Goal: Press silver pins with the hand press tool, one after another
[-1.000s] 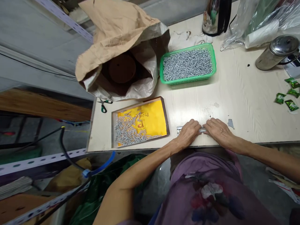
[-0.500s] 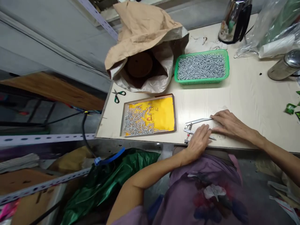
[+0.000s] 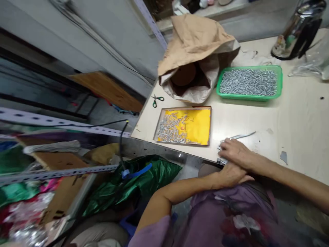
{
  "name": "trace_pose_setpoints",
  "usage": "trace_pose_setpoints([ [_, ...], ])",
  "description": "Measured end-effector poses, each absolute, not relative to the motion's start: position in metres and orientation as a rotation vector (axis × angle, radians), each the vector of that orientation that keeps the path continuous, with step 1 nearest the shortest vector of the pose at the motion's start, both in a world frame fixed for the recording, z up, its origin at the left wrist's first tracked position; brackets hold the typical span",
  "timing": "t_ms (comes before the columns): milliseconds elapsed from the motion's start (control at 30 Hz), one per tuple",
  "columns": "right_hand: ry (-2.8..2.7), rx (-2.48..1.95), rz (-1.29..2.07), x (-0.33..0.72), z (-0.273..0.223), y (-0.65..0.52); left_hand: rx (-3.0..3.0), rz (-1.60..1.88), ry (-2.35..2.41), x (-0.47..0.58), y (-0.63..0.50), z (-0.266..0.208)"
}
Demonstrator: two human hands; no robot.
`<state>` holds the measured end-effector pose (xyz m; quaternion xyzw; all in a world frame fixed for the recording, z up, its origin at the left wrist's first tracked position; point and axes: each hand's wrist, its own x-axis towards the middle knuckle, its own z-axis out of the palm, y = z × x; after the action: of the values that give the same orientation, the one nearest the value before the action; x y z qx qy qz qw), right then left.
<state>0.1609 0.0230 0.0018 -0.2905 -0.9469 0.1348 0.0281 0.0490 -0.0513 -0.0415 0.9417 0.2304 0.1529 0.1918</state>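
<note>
A spring-loaded metal lever tool lies at the table's front edge, its long handle pointing right. My right hand bends over the tool's left end, fingers curled down around it and covering most of its body. Just below, my left hand rests at the table edge, partly under the right hand. Its fingers are largely hidden, with one digit showing toward the right. Left of the hands, a shallow tray with a yellow bottom holds many small metal pins, mostly at its left side.
Behind stands a green plastic basket filled with small metal parts. An open brown paper sack leans beside it. Scissors lie near the left table edge. A shiny kettle is at the back right. A small grey scrap lies to the right.
My right hand has moved from the lever's right end to the tool's left end. My left hand has drawn back toward the table edge, under it. The view has swung left.
</note>
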Motion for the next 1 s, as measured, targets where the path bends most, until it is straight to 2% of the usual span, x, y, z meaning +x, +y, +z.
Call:
trace_pose_setpoints([
  [100,-2.988,-0.809,0.372,0.142,-0.012,0.016,2.690,0.545,0.397,0.015,-0.055,-0.038],
  [167,-2.931,-0.745,0.336,0.140,-0.020,0.015,2.710,0.641,0.481,-0.019,-0.052,-0.029],
  [333,-2.709,-0.649,0.393,0.149,-0.026,0.011,2.504,0.706,1.645,-0.104,-0.005,-0.004],
  [467,-2.368,-0.655,0.682,0.152,-0.017,0.016,2.357,0.474,2.064,-0.137,0.049,0.001],
  [533,-2.191,-0.752,0.686,0.156,-0.007,0.028,2.350,0.319,2.103,-0.142,0.070,-0.001],
  [733,-1.735,-1.267,0.323,0.191,0.039,0.101,2.490,-0.155,1.919,-0.147,0.107,-0.003],
  [900,-1.688,-1.406,0.180,0.228,0.058,0.162,2.556,-0.242,1.790,-0.157,0.117,-0.006],
  [1000,-1.717,-1.433,0.149,0.237,0.059,0.157,2.566,-0.209,1.767,-0.161,0.116,-0.006],
])
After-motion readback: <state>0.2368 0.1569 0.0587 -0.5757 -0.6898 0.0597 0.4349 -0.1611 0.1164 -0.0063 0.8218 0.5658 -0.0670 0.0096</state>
